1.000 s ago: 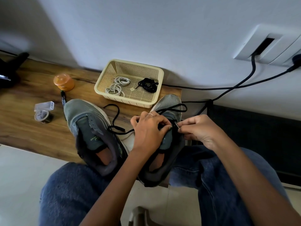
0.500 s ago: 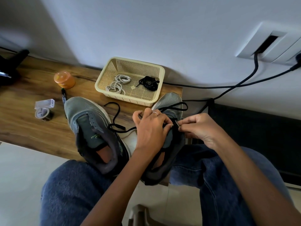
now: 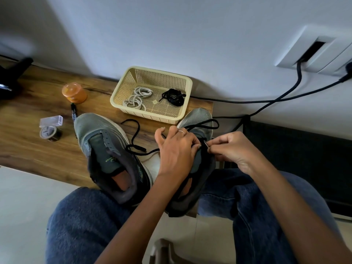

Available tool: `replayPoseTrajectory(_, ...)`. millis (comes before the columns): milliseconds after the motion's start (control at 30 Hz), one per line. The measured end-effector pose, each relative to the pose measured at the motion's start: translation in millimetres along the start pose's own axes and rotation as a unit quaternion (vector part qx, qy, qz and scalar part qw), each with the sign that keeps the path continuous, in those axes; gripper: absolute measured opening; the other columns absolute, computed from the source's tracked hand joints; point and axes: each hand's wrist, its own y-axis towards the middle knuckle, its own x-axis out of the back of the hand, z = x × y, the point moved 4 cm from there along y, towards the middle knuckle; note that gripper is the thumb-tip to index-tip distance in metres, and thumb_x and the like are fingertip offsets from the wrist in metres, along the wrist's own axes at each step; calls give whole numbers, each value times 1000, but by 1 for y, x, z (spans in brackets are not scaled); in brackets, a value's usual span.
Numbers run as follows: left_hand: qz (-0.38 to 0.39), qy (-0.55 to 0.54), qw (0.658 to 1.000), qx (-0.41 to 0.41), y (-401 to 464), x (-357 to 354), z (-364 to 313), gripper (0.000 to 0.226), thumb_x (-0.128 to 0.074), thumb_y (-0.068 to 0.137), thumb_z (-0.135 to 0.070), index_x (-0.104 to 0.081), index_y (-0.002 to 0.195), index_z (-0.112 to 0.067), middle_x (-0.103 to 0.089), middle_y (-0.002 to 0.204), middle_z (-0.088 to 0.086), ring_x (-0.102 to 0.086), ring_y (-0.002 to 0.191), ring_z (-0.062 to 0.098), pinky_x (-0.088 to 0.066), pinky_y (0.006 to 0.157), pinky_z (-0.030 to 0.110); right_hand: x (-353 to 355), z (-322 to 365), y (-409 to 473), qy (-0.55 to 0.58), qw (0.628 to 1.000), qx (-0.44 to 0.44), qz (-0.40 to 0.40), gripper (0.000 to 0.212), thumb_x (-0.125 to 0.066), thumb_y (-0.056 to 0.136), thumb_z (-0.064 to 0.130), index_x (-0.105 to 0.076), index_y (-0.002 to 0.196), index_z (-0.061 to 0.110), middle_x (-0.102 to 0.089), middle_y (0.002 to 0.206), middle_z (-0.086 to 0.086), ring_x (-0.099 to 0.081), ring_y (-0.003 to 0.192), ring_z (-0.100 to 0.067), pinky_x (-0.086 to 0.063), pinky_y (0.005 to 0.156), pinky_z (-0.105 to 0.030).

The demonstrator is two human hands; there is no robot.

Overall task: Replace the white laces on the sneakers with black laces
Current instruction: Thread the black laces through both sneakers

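Note:
Two grey-green sneakers lie on the wooden table edge, heels toward me. The left sneaker has no lace in it. My left hand grips the upper of the right sneaker over its eyelets. My right hand pinches the tip of a black lace at the shoe's right eyelets. That lace loops over the toe and trails left across the table. A cream basket holds coiled white laces and a bundled black lace.
An orange jar, a black marker and a tape roll with a clear box sit left of the sneakers. Black cables run from a wall socket to the right. My denim-clad legs are below the table edge.
Both hands stay on the right sneaker with only small finger movement at the eyelets. The view has shifted slightly; the lace loops lie much as before.

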Motion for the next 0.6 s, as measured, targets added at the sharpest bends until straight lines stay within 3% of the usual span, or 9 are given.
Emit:
replayPoseTrajectory(133, -13, 24, 999, -27, -1, 2, -4, 7, -74, 78, -26, -69, 73, -24, -63, 78, -7, -56, 94, 19, -17, 101, 43, -1, 1, 0, -38, 999, 26, -7, 17, -68, 77, -6, -74, 90, 2, -69, 75, -9, -63, 54, -2, -48, 51, -11)
replayPoseTrajectory(267, -19, 4, 999, -33, 1, -1, -3, 9, -68, 79, -26, -68, 70, -25, -61, 76, -8, -56, 92, 18, -16, 97, 40, -3, 2, 0, -87, 994, 58, -16, 17, -70, 75, -1, -74, 90, 7, -71, 80, -11, -64, 68, -10, -52, 65, -16)
replayPoseTrajectory(367, -2, -17, 1000, -15, 2, -2, -1, 13, -60, 80, -28, -69, 71, -26, -62, 78, -9, -55, 93, 18, -17, 96, 40, -5, 3, 0, -113, 991, 75, -17, 17, -71, 74, 1, -74, 88, 10, -70, 75, -5, -62, 67, -9, -51, 66, -19)
replayPoseTrajectory(600, 11, -37, 999, 14, 2, -3, 2, 11, -63, 83, -28, -71, 75, -26, -65, 80, -7, -53, 94, 19, -20, 96, 42, -8, 5, 1, -170, 978, 119, -6, 14, -67, 78, 12, -75, 88, 16, -72, 79, 1, -67, 77, -10, -54, 73, -25)
